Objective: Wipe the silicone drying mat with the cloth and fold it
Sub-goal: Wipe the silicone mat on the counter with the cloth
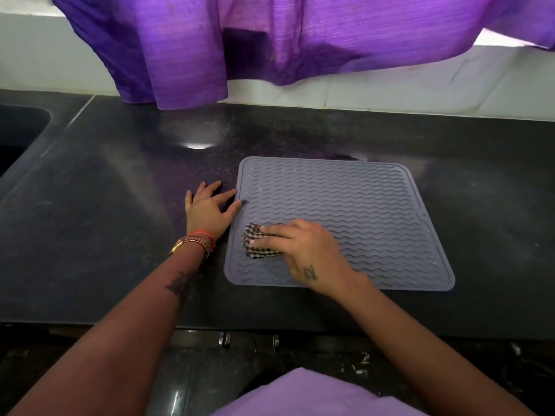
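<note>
Presently the right hand (303,250) is pressing a small checked cloth (260,241) under nearly straight fingers onto the silicone drying mat (354,205), near the mat's front left corner. Just beside the mat's left edge the left hand (210,208) is lying flat and spread, its thumb touching the rim, gripping nothing. Wiping is looking underway; droplets are glinting toward the mat's far left, and folding is not yet begun. Grey, wavy-ribbed and round-cornered, the mat is lying flat on the dark speckled counter (120,220).
</note>
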A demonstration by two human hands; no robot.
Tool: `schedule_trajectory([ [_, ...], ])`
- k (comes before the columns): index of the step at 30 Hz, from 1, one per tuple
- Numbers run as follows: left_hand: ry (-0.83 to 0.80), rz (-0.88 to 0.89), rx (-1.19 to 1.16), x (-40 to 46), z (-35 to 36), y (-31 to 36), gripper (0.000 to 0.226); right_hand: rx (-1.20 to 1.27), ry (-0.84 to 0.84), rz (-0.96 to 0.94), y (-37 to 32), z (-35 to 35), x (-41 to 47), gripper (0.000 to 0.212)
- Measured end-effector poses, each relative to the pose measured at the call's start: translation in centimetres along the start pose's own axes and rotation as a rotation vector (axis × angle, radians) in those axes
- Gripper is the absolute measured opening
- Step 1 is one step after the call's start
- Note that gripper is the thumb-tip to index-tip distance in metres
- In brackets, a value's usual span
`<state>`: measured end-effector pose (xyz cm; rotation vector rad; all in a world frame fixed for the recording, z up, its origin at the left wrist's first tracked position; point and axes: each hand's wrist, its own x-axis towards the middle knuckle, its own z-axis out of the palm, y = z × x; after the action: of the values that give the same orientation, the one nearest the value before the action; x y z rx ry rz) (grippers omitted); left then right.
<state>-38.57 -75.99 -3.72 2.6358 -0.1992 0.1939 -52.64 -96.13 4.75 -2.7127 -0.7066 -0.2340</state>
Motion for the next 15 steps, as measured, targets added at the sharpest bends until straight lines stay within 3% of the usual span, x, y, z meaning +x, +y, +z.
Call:
schedule_trajectory([
  [4, -0.007, 0.014, 0.024, -0.1, 0.0, -0.1, 0.049, -0.016, -0.275, -0.094, -2.5, 3.2, 0.4, 0.059],
  [15, -0.023, 0.036, 0.034, 0.0, -0.1, -0.4, 0.052, 0.027, -0.308, -0.025, 0.2, 1.6, -3.5, 0.054],
])
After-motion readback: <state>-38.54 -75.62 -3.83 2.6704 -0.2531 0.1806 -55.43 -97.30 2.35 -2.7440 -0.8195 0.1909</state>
